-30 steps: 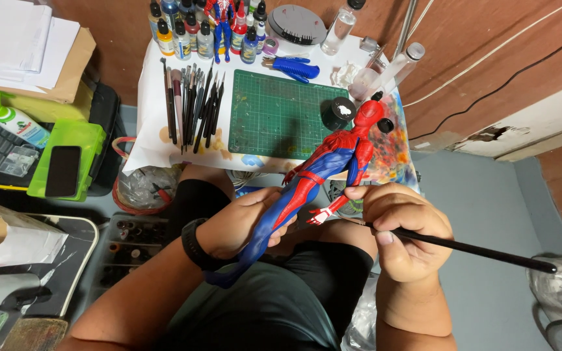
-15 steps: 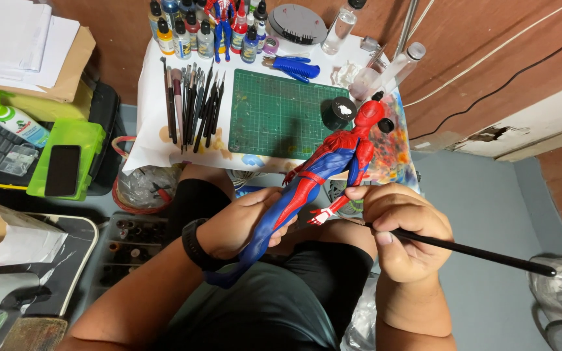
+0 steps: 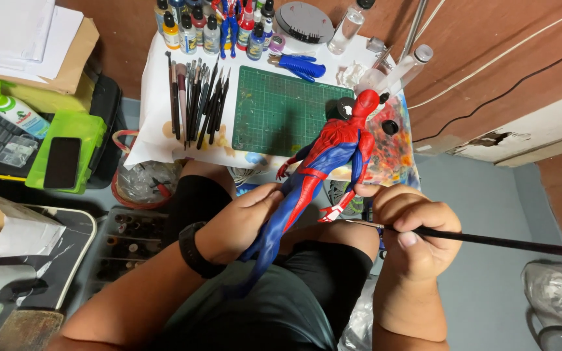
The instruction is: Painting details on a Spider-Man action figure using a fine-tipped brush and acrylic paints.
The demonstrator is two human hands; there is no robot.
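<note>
Grey floor and brown wall frame a small white-topped table [image 3: 157, 140], seen from above over the seated person's lap.

Nearest: left hand [image 3: 242, 221], black watch at the wrist, fingers closed around the legs of a red-and-blue action figure [image 3: 323, 166]. Figure's long axis runs diagonally, feet near and left by the lap, head far and right over the table's near edge. It is held in the air, back upward.

Beside it, right: right hand [image 3: 414, 231], fingers pinched shut on a thin black paintbrush [image 3: 482, 238]. Handle points right, roughly level; bristle end points left toward the figure's lowered hand, very close, contact not clear. The right hand lies just right of the figure's hip; the left hand is the one bearing it.

Left, low: grey tray [image 3: 125, 237] of small dark pots; green box [image 3: 66, 153] with a black phone on its lid.

On the table, middle: green cutting mat [image 3: 274, 110]; row of brushes and tools [image 3: 196, 101] lying left of it; paint-smeared palette [image 3: 395, 149] at right.

Far edge: row of paint bottles [image 3: 209, 29], blue-handled pliers [image 3: 297, 65], round grey disc [image 3: 304, 19], clear glass vials [image 3: 346, 29].
</note>
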